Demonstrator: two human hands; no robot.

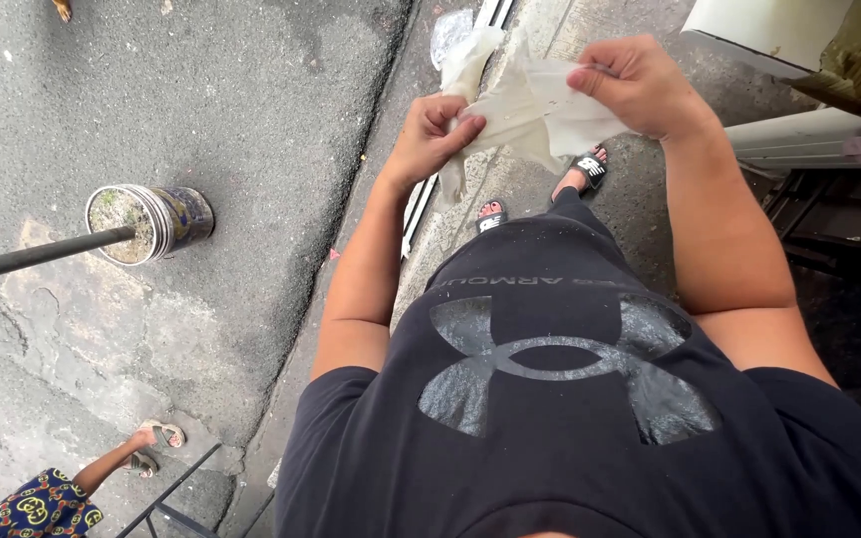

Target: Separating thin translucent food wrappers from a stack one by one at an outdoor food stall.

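Both hands up front, over the feet. Left hand [433,134] pinches the near-left edge of a thin whitish plastic sheet [530,110], fingers closed on it. Right hand [640,85] grips its far-right edge, fingers curled shut. Sheet hangs crumpled between them. Left on the pavement [251,120]: tin can [151,222] with a dark pole [32,255] set in it.

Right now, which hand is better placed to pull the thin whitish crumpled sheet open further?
Right, probably. The right hand pinches the thin whitish crumpled sheet at its upper edge with fingertips, with free sheet below. The left hand grips a bunched lower part, better suited to anchoring.
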